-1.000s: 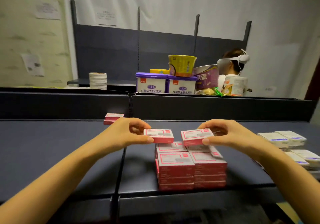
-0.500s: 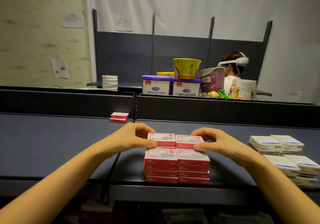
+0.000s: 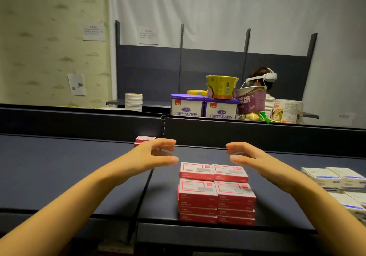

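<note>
Red boxes: stacked on dark shelf, close to its front edge. The stack was two boxes across and two rows deep, with several layers in the front row. The boxes butted against each other, lids up. Neither hand touched the stack.

Far left of stack: bare shelf panel. The seam between panels ran just left of the stack.

Behind and left of stack, beyond the back wall: pile of white rolls.

Left of stack, at the shelf's back edge: red pair, one box on the other, partly hidden by the left hand's fingers.

Left hand: above and just left of the stack's rear row. The fingers were spread and lightly bent, thumb tip near the top-left box. It grasped nothing.

Behind stack, beyond the wall: two purple tubs side by side, with a yellow bowl on top.

Right hand: above and just right of the rear row, mirroring the left. The fingers were spread, and it held nothing.

Behind and right of stack: person wearing a white headset, partly hidden by packages.

Right of stack, well apart, on the same shelf: white boxes in low stacks.
</note>
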A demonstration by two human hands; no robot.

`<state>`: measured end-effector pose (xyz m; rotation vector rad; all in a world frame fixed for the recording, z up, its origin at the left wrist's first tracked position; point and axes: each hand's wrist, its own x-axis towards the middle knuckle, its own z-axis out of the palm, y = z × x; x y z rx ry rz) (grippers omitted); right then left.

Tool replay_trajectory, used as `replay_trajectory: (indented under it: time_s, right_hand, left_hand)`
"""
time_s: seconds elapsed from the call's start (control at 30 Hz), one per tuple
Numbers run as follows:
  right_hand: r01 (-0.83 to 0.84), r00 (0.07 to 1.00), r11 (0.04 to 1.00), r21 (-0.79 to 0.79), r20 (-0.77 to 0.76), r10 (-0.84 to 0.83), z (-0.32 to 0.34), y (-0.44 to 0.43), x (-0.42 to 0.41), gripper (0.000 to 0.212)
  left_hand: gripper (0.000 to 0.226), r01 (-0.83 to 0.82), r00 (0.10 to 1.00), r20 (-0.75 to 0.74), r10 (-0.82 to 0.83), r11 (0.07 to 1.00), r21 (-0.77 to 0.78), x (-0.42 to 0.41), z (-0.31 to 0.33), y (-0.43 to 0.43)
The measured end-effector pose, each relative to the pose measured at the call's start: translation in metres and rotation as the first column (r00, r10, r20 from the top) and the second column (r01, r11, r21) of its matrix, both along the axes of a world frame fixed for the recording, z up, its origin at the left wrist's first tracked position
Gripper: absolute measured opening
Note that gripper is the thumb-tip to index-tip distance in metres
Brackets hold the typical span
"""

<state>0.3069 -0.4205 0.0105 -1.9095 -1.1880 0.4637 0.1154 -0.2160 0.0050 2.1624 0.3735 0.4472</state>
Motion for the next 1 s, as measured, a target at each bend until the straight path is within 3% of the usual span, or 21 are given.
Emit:
replay_trajectory:
  time_s: [0.33, 0.6, 0.8, 1.0]
  right_hand:
    - [-0.204, 0.978, 0.979, 0.004, 0.035, 0.204, 0.043, 0.109, -0.03, 0.054]
    - [-0.164, 0.982, 0.982, -0.098, 0.076, 0.172, 0.055, 0.204, -0.041, 0.05]
    - [-0.141, 0.986, 0.95, -0.277, 0.047, 0.159, 0.038, 0.238, -0.038, 0.05]
    - [-0.121, 0.99, 0.927, -0.354, 0.021, 0.137, 0.029, 0.253, -0.031, 0.06]
  left_hand:
    - [0.064, -0.104, 0.992, 0.079, 0.097, 0.991, 0.085, -0.032, 0.018, 0.122]
    - [0.067, -0.091, 0.996, -0.012, 0.094, 0.982, 0.165, -0.019, -0.003, 0.244]
    - [0.064, 0.006, 0.997, -0.073, 0.012, 0.971, 0.241, 0.033, -0.03, 0.264]
    - [0.06, 0.036, 0.998, -0.069, -0.012, 0.932, 0.361, 0.069, -0.043, 0.261]
